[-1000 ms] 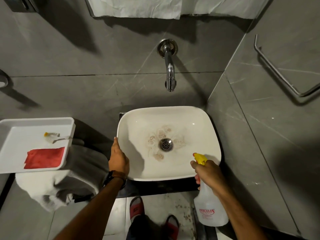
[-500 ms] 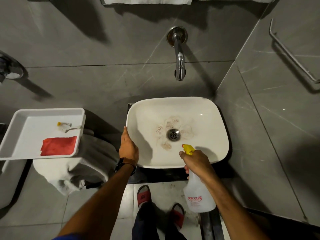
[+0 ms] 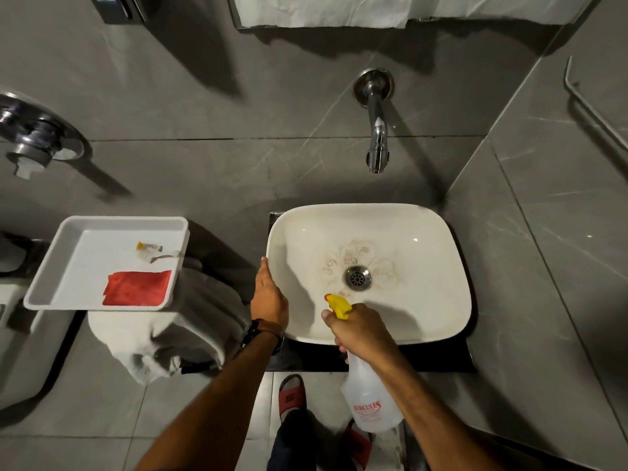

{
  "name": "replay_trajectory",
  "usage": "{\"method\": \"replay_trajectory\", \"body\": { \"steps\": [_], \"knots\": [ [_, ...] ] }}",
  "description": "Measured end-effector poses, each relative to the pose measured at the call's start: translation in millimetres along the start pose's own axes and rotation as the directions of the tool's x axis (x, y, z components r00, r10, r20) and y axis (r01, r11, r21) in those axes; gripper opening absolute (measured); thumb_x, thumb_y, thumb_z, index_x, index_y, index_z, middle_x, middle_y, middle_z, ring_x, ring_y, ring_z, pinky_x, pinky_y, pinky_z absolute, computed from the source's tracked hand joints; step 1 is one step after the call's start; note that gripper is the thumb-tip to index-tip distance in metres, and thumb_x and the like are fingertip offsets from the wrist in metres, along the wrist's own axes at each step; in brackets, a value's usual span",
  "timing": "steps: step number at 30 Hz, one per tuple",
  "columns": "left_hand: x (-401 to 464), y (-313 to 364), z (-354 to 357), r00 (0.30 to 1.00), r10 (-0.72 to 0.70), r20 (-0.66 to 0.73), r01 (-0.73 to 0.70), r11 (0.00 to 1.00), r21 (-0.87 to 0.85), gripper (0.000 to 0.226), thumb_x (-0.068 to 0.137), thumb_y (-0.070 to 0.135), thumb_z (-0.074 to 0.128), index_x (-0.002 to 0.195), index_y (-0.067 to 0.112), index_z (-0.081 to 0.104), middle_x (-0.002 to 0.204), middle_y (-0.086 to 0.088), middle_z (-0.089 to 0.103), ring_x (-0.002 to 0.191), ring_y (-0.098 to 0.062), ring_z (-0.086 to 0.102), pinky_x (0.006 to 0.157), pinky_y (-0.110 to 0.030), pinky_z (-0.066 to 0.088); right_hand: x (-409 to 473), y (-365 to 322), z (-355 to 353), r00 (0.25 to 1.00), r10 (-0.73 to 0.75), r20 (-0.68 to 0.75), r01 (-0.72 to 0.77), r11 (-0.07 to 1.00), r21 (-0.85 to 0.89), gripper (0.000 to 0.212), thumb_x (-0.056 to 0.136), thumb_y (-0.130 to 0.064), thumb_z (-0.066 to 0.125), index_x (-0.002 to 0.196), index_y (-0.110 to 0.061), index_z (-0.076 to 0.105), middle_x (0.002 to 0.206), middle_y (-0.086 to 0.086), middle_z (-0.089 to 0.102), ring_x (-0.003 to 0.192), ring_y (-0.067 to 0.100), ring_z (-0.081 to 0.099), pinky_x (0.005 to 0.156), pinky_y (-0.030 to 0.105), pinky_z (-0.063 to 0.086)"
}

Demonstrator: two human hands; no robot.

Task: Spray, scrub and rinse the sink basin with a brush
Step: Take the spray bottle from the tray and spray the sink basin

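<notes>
A white sink basin (image 3: 424, 290) stands below a chrome wall spout (image 3: 376, 130). Brownish stains ring its metal drain (image 3: 356, 277). My left hand (image 3: 268, 297) grips the basin's left rim. My right hand (image 3: 360, 329) is shut on a clear spray bottle (image 3: 370, 399) with a yellow nozzle (image 3: 338, 305) that points into the basin near the front. A small brush (image 3: 151, 253) with a yellow end lies in a white tray (image 3: 68, 266) to the left, beside a red cloth (image 3: 137, 287).
The tray rests on a white towel pile (image 3: 163, 341). A chrome tap handle (image 3: 37, 141) is on the left wall, a towel bar (image 3: 591, 107) on the right wall. White towels (image 3: 323, 10) hang above. My feet in red sandals (image 3: 290, 394) stand below the basin.
The spray bottle in my right hand has moved left and forward over the basin's front edge. My left hand stays on the rim. The view has shifted.
</notes>
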State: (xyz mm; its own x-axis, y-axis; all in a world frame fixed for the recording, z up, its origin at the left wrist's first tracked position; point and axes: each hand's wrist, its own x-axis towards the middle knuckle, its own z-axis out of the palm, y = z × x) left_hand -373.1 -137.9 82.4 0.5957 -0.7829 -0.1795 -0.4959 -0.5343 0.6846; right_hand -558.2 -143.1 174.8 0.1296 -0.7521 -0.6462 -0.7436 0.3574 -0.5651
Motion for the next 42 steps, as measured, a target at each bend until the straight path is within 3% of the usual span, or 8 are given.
{"method": "replay_trajectory", "body": {
  "steps": [10, 14, 17, 21, 26, 29, 39, 42],
  "knots": [
    [1, -3, 2, 1.000, 0.003, 0.001, -0.003, 1.000, -0.027, 0.073, 0.095, 0.016, 0.046, 0.155, 0.033, 0.008, 0.153, -0.004, 0.038, 0.110, -0.031, 0.061, 0.091, -0.047, 0.055, 16, -18, -15, 0.993, -0.102, -0.058, 0.103, 0.994, 0.020, 0.053, 0.083, -0.064, 0.047, 0.132, -0.047, 0.062, 0.101, 0.010, 0.077, 0.095, 0.035, 0.072, 0.093, 0.042, 0.058],
    [3, -4, 3, 1.000, 0.001, -0.015, -0.001, 1.000, -0.021, 0.073, 0.094, 0.010, 0.044, 0.155, 0.032, 0.010, 0.155, -0.003, 0.036, 0.113, -0.032, 0.060, 0.092, -0.045, 0.054, 19, -23, -32, 0.987, -0.085, -0.134, 0.108, 0.978, 0.180, 0.055, 0.081, -0.062, 0.055, 0.131, -0.041, 0.065, 0.105, 0.013, 0.075, 0.097, 0.038, 0.071, 0.093, 0.048, 0.057],
    [1, -3, 3, 1.000, 0.007, -0.021, -0.007, 1.000, -0.013, 0.073, 0.094, 0.008, 0.043, 0.155, 0.031, 0.011, 0.155, -0.003, 0.035, 0.112, -0.032, 0.061, 0.091, -0.046, 0.055, 22, -16, -47, 0.985, -0.030, -0.170, 0.063, 0.979, 0.193, 0.057, 0.078, -0.065, 0.053, 0.122, -0.033, 0.071, 0.087, 0.008, 0.077, 0.081, 0.032, 0.075, 0.087, 0.047, 0.061],
    [2, -4, 2, 1.000, -0.003, -0.010, 0.003, 1.000, 0.001, 0.074, 0.094, 0.007, 0.043, 0.156, 0.030, 0.010, 0.155, -0.004, 0.035, 0.109, -0.034, 0.062, 0.088, -0.047, 0.055, 27, 3, -68, 0.974, 0.020, -0.227, 0.029, 0.978, 0.208, 0.065, 0.076, -0.069, 0.050, 0.122, -0.028, 0.070, 0.090, 0.015, 0.076, 0.091, 0.038, 0.072, 0.086, 0.051, 0.060],
    [3, -4, 3, 1.000, 0.006, -0.011, -0.006, 1.000, -0.003, 0.073, 0.094, 0.008, 0.045, 0.156, 0.028, 0.011, 0.156, -0.005, 0.034, 0.111, -0.035, 0.060, 0.089, -0.047, 0.053, 31, 34, -89, 0.949, 0.032, -0.313, 0.043, 0.973, 0.227, 0.048, 0.079, -0.062, 0.052, 0.121, -0.046, 0.068, 0.057, 0.001, 0.071, 0.054, 0.022, 0.072, 0.075, 0.046, 0.064],
    [3, -5, 4, 1.000, 0.012, -0.020, -0.012, 1.000, -0.008, 0.073, 0.094, 0.009, 0.045, 0.156, 0.026, 0.012, 0.156, -0.006, 0.034, 0.111, -0.035, 0.060, 0.091, -0.048, 0.053, 29, 49, -94, 0.942, 0.023, -0.333, 0.070, 0.962, 0.265, 0.043, 0.081, -0.060, 0.057, 0.121, -0.049, 0.067, 0.057, -0.003, 0.070, 0.050, 0.018, 0.069, 0.072, 0.048, 0.065],
    [7, -14, -11, 0.996, 0.008, -0.087, -0.034, 0.953, -0.300, 0.055, 0.103, 0.018, 0.041, 0.153, 0.003, 0.023, 0.158, -0.014, 0.028, 0.145, -0.027, 0.030, 0.117, -0.025, 0.020, 17, -19, -56, 0.887, -0.364, -0.284, 0.417, 0.896, 0.152, 0.034, 0.094, -0.056, 0.062, 0.112, -0.082, 0.050, 0.082, -0.025, 0.070, 0.069, 0.012, 0.072, 0.069, 0.042, 0.065],
    [19, -32, -34, 0.984, -0.058, -0.166, -0.003, 0.937, -0.349, 0.054, 0.103, 0.020, 0.040, 0.152, 0.003, 0.025, 0.158, -0.013, 0.029, 0.146, -0.023, 0.030, 0.118, -0.024, 0.020, 17, -70, -26, 0.844, -0.481, -0.237, 0.522, 0.839, 0.154, 0.027, 0.088, -0.064, 0.063, 0.113, -0.072, 0.060, 0.081, -0.010, 0.071, 0.071, 0.014, 0.071, 0.064, 0.041, 0.065]
  ]
}}
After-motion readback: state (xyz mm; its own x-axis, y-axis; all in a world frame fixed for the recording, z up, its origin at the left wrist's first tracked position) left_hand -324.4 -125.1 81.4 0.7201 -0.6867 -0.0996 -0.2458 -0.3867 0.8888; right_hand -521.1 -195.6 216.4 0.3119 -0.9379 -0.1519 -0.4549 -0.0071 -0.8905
